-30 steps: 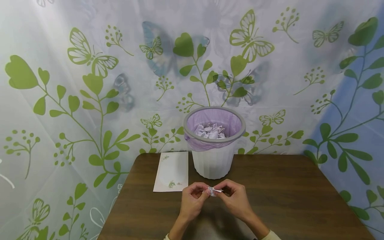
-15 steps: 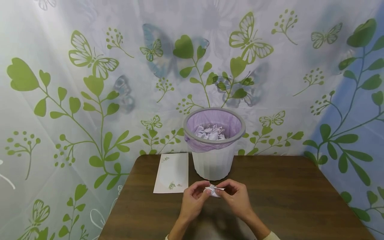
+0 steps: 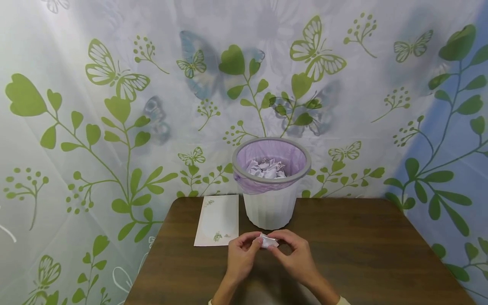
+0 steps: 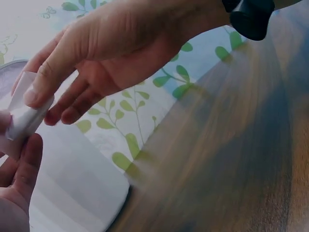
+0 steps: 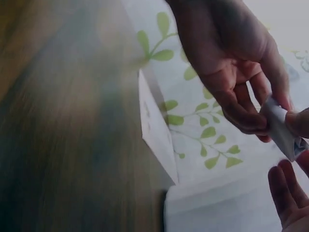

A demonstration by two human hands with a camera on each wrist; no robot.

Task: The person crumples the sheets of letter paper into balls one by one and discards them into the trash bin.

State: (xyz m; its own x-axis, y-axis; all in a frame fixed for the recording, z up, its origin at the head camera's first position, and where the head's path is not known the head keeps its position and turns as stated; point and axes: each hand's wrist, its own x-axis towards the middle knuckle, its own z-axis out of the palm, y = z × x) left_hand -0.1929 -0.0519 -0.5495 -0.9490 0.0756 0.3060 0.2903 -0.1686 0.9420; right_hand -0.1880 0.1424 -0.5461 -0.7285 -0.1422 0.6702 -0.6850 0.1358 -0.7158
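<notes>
A small folded, crumpled piece of white paper [image 3: 269,241] is held in front of the bin, over the near side of it. My left hand [image 3: 241,256] pinches its left side between thumb and fingers. On the right side, my right hand [image 3: 298,256] pinches it with thumb and forefinger. In the left wrist view the paper [image 4: 23,116] looks like a compact folded packet, with the right hand [image 4: 111,53] reaching across. From the right wrist, the paper [image 5: 280,126] shows a flat folded face under the left hand's [image 5: 231,67] fingertips.
A white bin [image 3: 270,209] with a grey rim and lilac liner stands behind the hands, partly filled with crumpled paper [image 3: 266,168]. Left of it lies a flat printed sheet [image 3: 220,220] on the dark wooden table [image 3: 358,241]. A patterned curtain [image 3: 213,127] hangs behind.
The paper has been turned and folded between the fingers, its sticking-out flap now less visible. Both hands have shifted slightly left in the head view and still hold it.
</notes>
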